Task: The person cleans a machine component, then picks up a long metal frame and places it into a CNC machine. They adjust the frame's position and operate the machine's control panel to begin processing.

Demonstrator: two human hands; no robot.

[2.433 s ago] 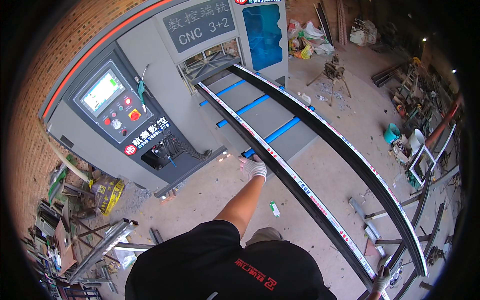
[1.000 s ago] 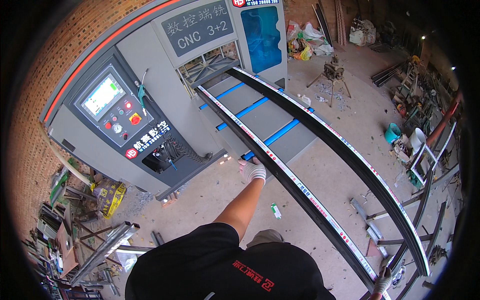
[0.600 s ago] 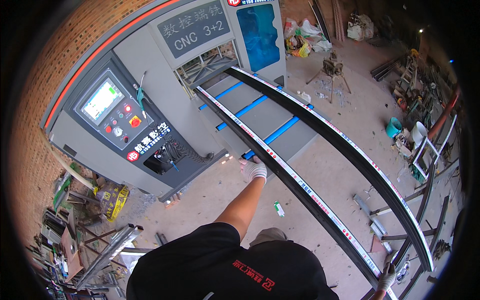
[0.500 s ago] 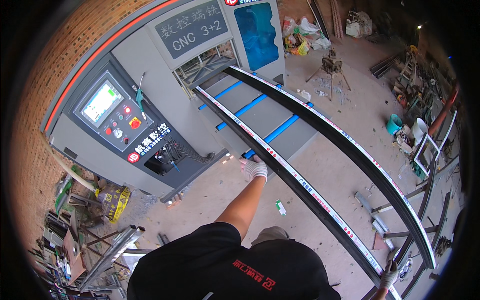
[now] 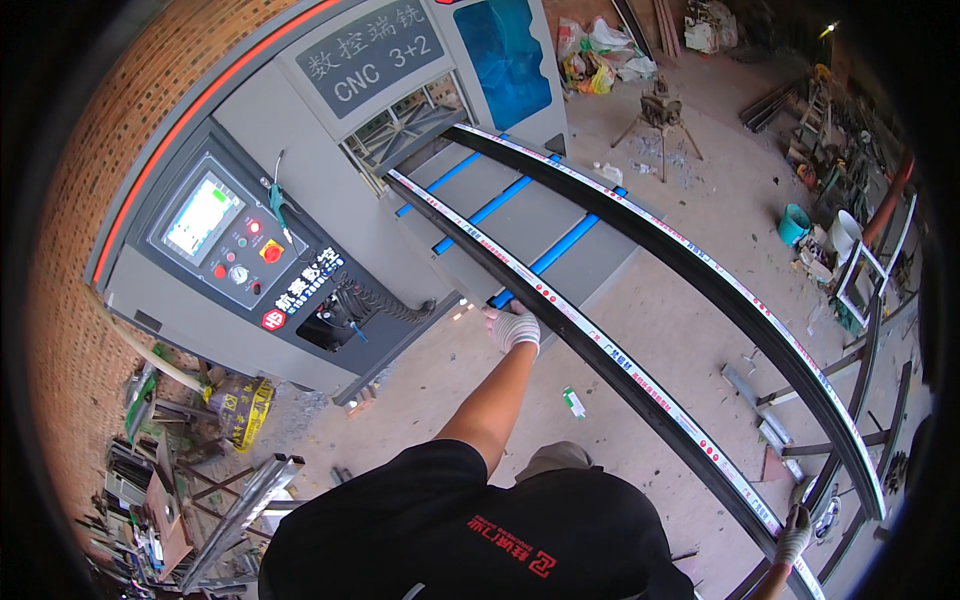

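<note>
— Where does the long dark profile [image 5: 600,345] lie?

— It runs from the mouth of the grey machine [image 5: 330,190], across the feed table [image 5: 520,215] with its blue strips, and far out over the concrete floor [image 5: 690,330]. A second dark profile [image 5: 720,285] lies alongside it, nearer the table's far edge.

— And the hands?

— The left hand [image 5: 515,328], in a white glove, rests closed against the near profile just past the table's end corner. The right hand [image 5: 795,535], also gloved, grips the same profile close to its outer end, at the lower edge of the view.

— Which step is that, then?

— It looks like feeding or aligning the profile in the machine. The next move probably calls for both hands pushing together along its length, keeping it straight on the table.
</note>
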